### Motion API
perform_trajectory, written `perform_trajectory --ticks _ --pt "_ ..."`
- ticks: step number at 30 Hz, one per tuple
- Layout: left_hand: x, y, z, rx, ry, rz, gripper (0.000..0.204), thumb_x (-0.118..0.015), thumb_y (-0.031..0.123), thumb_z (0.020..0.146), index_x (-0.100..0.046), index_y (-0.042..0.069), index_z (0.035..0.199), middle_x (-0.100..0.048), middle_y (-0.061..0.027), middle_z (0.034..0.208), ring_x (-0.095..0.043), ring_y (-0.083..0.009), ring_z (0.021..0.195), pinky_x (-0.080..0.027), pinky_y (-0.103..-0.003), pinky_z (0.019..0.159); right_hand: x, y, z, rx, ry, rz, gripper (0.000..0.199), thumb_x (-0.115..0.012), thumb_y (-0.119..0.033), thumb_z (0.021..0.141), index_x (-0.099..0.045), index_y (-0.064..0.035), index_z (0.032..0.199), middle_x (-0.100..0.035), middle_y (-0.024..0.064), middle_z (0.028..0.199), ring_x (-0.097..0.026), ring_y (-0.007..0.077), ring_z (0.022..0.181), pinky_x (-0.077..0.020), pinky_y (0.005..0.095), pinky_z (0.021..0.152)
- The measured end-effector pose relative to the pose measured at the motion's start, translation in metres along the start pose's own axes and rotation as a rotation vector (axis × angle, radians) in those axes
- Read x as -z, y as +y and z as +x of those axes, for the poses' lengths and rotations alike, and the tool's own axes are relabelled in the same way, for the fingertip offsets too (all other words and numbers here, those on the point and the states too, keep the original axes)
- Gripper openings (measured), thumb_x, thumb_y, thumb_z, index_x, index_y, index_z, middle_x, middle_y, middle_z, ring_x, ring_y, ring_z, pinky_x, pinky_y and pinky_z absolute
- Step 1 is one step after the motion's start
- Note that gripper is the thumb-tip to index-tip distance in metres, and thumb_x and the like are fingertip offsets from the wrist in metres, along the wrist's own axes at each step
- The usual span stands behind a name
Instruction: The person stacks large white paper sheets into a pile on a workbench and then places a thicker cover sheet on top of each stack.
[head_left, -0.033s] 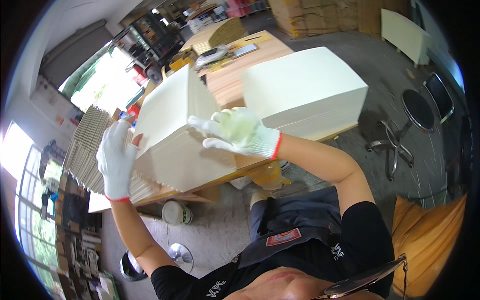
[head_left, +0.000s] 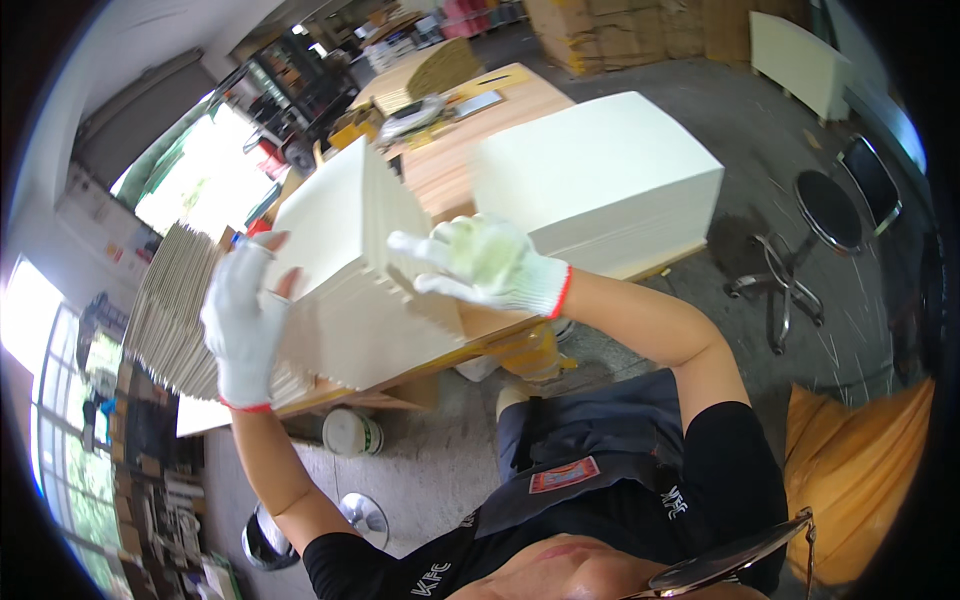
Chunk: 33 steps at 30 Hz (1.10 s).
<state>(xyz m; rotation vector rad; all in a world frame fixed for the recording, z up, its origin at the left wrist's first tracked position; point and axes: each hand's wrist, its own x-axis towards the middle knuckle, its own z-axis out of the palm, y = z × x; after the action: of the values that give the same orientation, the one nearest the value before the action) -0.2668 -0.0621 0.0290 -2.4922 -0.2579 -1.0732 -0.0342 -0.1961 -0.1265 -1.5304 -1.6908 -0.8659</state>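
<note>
Wooden table (head_left: pixel 432 168): white sheet stack (head_left: pixel 325 215) between left fingers (head_left: pixel 242 264), parted, and right fingers (head_left: pixel 440 286), spread; contact unclear.

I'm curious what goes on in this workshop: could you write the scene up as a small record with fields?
Left hand: white-gloved, open, near the middle stack; contact unclear
Right hand: white-gloved, yellow-green patch, open
Middle stack: white sheets, uneven edges, between the hands
Right stack: white sheets
Left stack: greyish sheets
Surface: wooden worktable
Floor: white bucket, black swivel chair
</note>
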Motion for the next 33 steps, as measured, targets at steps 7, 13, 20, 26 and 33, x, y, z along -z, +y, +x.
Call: perform_trajectory --ticks 7,13,20,26,33 --pt "-0.099 0.158 0.051 -0.381 -0.286 -0.561 0.034 -0.076 0.013 0.081 -0.069 0.013 0.114 -0.070 -0.0071 0.117 -0.064 -0.0287 0.110 -0.052 -0.039 0.094 0.113 0.137 -0.136 -0.386 0.071 -0.641 0.032 -0.056 -0.043 0.096 -0.070 -0.0205 0.114 -0.061 0.0061 0.130 -0.058 0.0272 0.112 -0.0451 0.0444 0.098" --pt "-0.210 0.242 0.124 -0.406 -0.358 -0.707 0.027 -0.067 0.015 0.088 -0.068 0.011 0.115 -0.069 -0.0109 0.112 -0.063 -0.0319 0.110 -0.051 -0.040 0.091 0.210 0.159 -0.157 -1.324 -0.299 -0.443 0.062 -0.055 -0.071 0.085 -0.068 -0.0142 0.106 -0.071 0.0128 0.105 -0.068 0.0322 0.098 -0.0515 0.0459 0.086" --pt "-0.251 0.307 0.168 -0.369 -0.543 -0.785 0.029 -0.062 0.012 0.088 -0.068 0.007 0.116 -0.066 -0.0184 0.115 -0.062 -0.0340 0.109 -0.050 -0.040 0.093 0.223 0.185 -0.148 -0.614 -0.323 -0.698 0.043 -0.053 -0.056 0.095 -0.067 -0.0149 0.095 -0.070 0.0087 0.087 -0.069 0.0306 0.087 -0.0533 0.0426 0.079" --pt "-0.260 0.306 0.165 -0.383 -0.547 -1.002 0.031 -0.060 0.010 0.087 -0.069 0.008 0.117 -0.066 -0.0153 0.117 -0.061 -0.0348 0.112 -0.047 -0.040 0.099 0.212 0.186 -0.131 -1.073 -0.275 -0.278 0.050 -0.045 -0.058 0.099 -0.060 -0.0101 0.093 -0.068 0.0143 0.087 -0.066 0.0340 0.085 -0.0506 0.0426 0.077" --pt "-0.260 0.308 0.155 -0.171 -0.584 -1.218 0.031 -0.055 0.007 0.092 -0.068 0.006 0.121 -0.070 -0.0132 0.117 -0.065 -0.0248 0.108 -0.048 -0.034 0.096 0.193 0.185 -0.146 -1.283 0.057 -0.067 0.061 -0.040 -0.066 0.098 -0.062 -0.0089 0.097 -0.065 0.0150 0.086 -0.061 0.0361 0.084 -0.0459 0.0413 0.076"
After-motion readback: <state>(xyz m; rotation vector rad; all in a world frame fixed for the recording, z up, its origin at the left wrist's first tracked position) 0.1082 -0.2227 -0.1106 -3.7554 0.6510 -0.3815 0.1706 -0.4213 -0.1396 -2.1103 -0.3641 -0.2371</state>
